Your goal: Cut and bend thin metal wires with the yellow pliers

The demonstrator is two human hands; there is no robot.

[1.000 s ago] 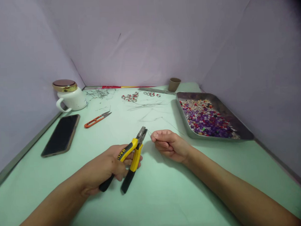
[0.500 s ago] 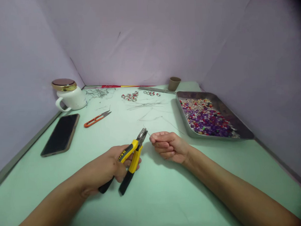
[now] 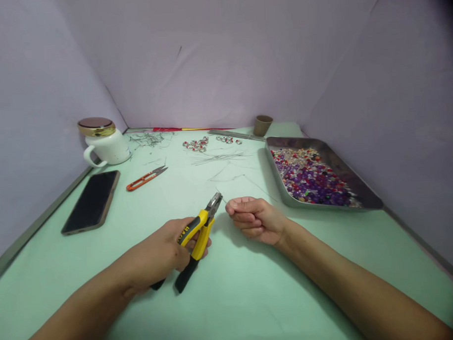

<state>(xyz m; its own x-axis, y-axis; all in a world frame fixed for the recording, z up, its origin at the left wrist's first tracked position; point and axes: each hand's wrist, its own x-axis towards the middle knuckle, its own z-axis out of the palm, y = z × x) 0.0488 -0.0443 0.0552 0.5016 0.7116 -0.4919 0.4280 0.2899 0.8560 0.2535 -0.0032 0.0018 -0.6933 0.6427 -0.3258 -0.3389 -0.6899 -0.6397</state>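
Yellow-and-black pliers (image 3: 204,225) are in my left hand (image 3: 170,249), which is wrapped around their handles. The pliers' jaws point up and to the right, at a thin wire (image 3: 223,200). My right hand (image 3: 256,221) is closed, with thumb and fingertips pinching the other end of this wire just right of the jaws. A short bit of wire sticks up past the jaws. The wire is so fine that I cannot tell exactly how the jaws sit on it.
Orange thread snips (image 3: 147,178), a phone (image 3: 92,202) and a white lidded mug (image 3: 109,147) lie left. Behind are wire scraps (image 3: 147,139), beaded pieces (image 3: 196,144) and loose wires (image 3: 220,158). A metal tray (image 3: 287,200) of beads and a brown cup (image 3: 262,125) stand right.
The pliers' handles have drawn a little closer together as my left hand squeezes. My right hand stays almost where it was.
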